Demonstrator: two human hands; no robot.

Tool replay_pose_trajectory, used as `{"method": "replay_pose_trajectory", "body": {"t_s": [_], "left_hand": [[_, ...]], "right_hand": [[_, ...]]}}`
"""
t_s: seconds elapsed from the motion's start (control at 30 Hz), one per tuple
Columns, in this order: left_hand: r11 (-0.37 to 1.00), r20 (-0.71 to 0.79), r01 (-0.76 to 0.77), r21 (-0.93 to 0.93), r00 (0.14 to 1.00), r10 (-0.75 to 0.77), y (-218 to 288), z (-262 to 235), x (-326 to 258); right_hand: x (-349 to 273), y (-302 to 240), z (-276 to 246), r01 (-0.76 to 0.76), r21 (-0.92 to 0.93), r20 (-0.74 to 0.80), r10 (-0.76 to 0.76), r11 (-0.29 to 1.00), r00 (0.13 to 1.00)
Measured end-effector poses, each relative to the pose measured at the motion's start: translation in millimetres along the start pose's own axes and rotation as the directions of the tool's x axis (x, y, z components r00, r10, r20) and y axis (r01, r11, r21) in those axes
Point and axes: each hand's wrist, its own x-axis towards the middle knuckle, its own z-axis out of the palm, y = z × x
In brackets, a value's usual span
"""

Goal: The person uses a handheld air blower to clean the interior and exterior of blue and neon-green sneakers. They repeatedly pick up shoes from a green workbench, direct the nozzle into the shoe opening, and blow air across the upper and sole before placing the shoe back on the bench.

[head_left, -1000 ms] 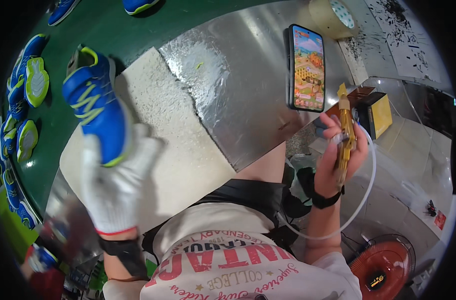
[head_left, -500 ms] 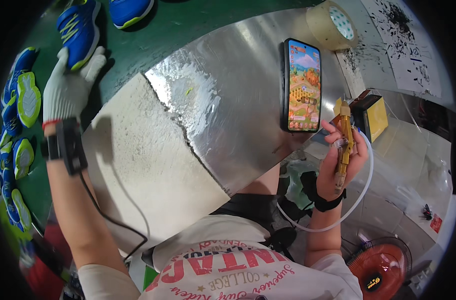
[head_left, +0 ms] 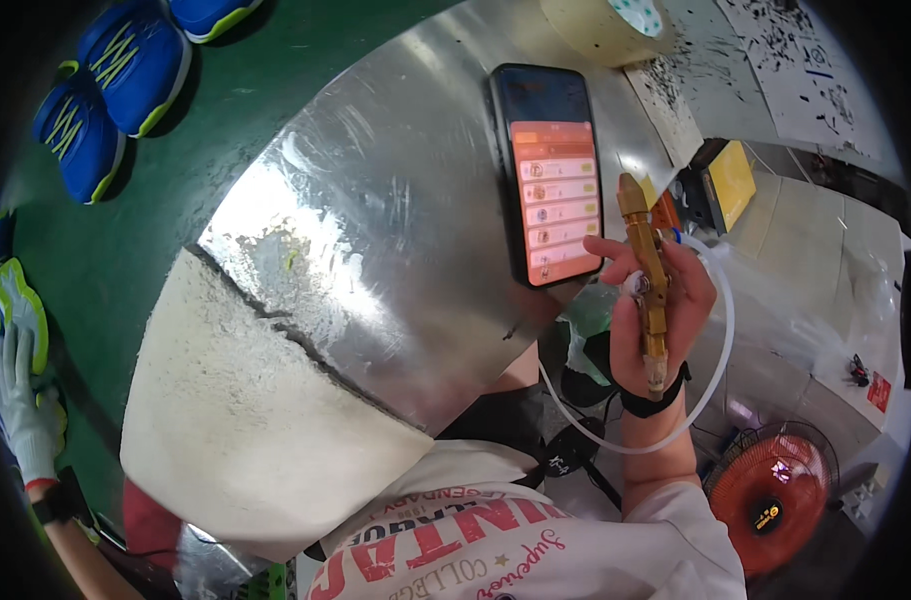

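My left hand [head_left: 30, 415], in a white knit glove, is at the far left edge. Its fingers stretch out over a blue shoe with a lime-green sole [head_left: 23, 310], touching it. My right hand [head_left: 675, 315], bare, is wrapped round a brass-coloured spray gun [head_left: 647, 260] with a pale hose [head_left: 727, 330] looping from it. One extended finger of that hand reaches the lower right edge of a black phone [head_left: 555, 190], whose lit screen shows a reddish panel with rows. The phone lies on a shiny metal sheet [head_left: 405, 200].
Several blue shoes [head_left: 140, 70] stand on the green table [head_left: 265, 75] at upper left. A worn cream pad [head_left: 265, 430] covers the near end of the metal sheet. Clear tape [head_left: 600, 35] is at the back, a yellow-black box [head_left: 727, 185] at right, and a red fan [head_left: 770, 495] below.
My left hand has left the blue shoe at the top and moved down-left to another one. That shoe now stands beside others. The phone screen has switched from a colourful scene to a list.
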Motion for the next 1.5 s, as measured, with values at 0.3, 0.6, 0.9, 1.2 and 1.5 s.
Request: {"method": "replay_pose_trajectory", "body": {"t_s": [0.3, 0.6, 0.9, 1.2, 1.5], "left_hand": [[0.999, -0.032, 0.032, 0.025, 0.999, -0.032, -30, 24, -14], [0.375, 0.044, 0.383, -0.844, 0.747, -0.664, 38, -66, -126], [-0.216, 0.157, -0.009, -0.976, 0.661, -0.734, 186, -106, -209], [0.361, -0.181, 0.351, -0.864, 0.454, -0.873, 211, -109, -203], [0.376, -0.244, 0.396, -0.837, 0.345, -0.906, 232, -106, -194]], "right_hand": [[18, 12, 9, 0.03, -0.077, 0.004, -0.03, 0.997, 1.0], [26, 3, 1, 0.025, -0.017, -0.046, -0.026, 1.0, 0.999], [21, 28, 0, 0.052, -0.138, -0.017, -0.055, 0.989, 0.998], [28, 10, -13, 0.105, -0.063, -0.036, -0.108, 0.992, 0.994], [29, 26, -10, 0.082, -0.105, 0.007, -0.082, 0.991, 0.997]]}}
